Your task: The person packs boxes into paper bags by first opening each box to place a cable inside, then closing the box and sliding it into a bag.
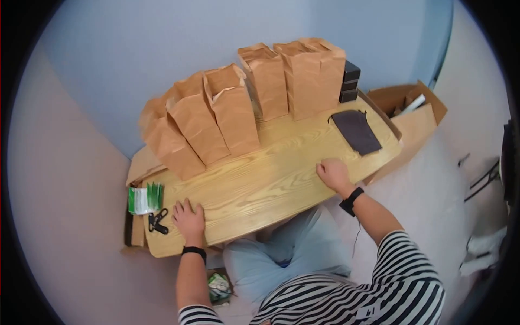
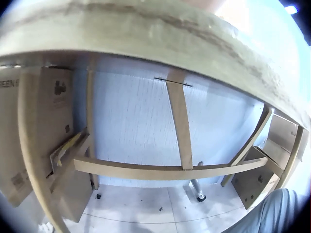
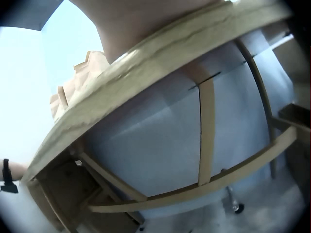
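My left hand [image 1: 189,221] rests palm down near the front left of the wooden table [image 1: 281,157], fingers spread. Just left of it lie a black scissor-like tool [image 1: 158,222] and a green-and-white packet [image 1: 145,199]. On the right part of the tabletop, my right hand [image 1: 333,176] is curled into a fist with nothing seen in it. Beyond that hand lies a dark drawstring pouch [image 1: 357,131]. Both wrist views look mostly under the table edge; the right wrist view shows part of the right hand [image 3: 141,22] above it.
Several open brown paper bags [image 1: 233,116] stand along the table's back edge. Stacked black boxes [image 1: 350,82] are at the back right. An open cardboard box [image 1: 417,116] stands beyond the right end. Beneath the tabletop runs a wooden crossbar [image 2: 146,171].
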{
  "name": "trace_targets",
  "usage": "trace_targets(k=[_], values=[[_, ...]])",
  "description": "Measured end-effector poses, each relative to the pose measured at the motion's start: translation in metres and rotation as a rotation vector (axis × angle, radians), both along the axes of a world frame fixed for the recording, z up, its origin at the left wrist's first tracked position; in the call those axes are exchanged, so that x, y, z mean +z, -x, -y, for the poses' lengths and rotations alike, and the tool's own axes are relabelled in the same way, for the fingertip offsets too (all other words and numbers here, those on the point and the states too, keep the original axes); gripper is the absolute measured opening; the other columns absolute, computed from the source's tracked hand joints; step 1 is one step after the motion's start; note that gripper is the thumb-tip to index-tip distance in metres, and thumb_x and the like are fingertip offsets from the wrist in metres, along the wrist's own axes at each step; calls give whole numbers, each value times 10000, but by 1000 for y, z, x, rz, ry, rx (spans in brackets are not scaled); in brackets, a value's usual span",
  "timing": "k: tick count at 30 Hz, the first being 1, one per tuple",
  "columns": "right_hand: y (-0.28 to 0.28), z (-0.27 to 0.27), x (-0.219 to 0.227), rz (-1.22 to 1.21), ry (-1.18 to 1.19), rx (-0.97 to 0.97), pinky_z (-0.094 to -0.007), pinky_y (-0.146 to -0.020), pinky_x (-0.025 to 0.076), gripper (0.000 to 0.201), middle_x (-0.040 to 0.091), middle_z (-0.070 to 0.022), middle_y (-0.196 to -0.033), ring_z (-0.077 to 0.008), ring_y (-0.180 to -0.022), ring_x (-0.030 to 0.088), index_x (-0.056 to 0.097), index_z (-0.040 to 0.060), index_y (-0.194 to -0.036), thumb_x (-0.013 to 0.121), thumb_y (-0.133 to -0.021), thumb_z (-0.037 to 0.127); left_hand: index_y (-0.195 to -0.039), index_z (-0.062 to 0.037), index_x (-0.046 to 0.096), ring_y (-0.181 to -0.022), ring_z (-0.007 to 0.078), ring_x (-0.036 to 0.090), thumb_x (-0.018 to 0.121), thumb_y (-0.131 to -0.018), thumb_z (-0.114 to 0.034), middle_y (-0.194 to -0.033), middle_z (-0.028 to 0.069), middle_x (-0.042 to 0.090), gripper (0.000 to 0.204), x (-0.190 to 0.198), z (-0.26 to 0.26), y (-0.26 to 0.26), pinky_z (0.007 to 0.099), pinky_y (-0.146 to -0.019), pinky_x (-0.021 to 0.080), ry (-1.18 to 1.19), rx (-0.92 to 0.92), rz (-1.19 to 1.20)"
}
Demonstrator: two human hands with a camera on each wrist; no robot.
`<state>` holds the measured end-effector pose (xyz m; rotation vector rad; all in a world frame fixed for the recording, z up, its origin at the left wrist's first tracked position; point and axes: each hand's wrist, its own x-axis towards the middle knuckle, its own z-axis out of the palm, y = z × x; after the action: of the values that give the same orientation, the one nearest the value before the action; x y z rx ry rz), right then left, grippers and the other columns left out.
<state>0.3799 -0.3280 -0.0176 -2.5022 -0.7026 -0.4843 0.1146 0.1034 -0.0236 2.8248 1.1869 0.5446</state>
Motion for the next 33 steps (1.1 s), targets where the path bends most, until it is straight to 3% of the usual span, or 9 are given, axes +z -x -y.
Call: trace_targets(k=[2,33], values=[[-3,1,-5,79,-19,11,-506,-665,511,308,663,-173,-736,-387,-737,653,680,36,-732,627,-909,282,-1438,-89,570,-1467,398,357,566,-954,-478,-1550,235,454,621,-1,-1,2,567,-1205,231,-17,3,-24],[-6,-2,-6,39,9,34,-526,-654,468,330,628,-209,-738,-425,-737,615,612,13,-700,635,-938,240,-1433,-84,572,-1465,379,350,573,-943,-488,-1547,231,449,635,-5,-3,3,557,-1205,225,13,16,63]])
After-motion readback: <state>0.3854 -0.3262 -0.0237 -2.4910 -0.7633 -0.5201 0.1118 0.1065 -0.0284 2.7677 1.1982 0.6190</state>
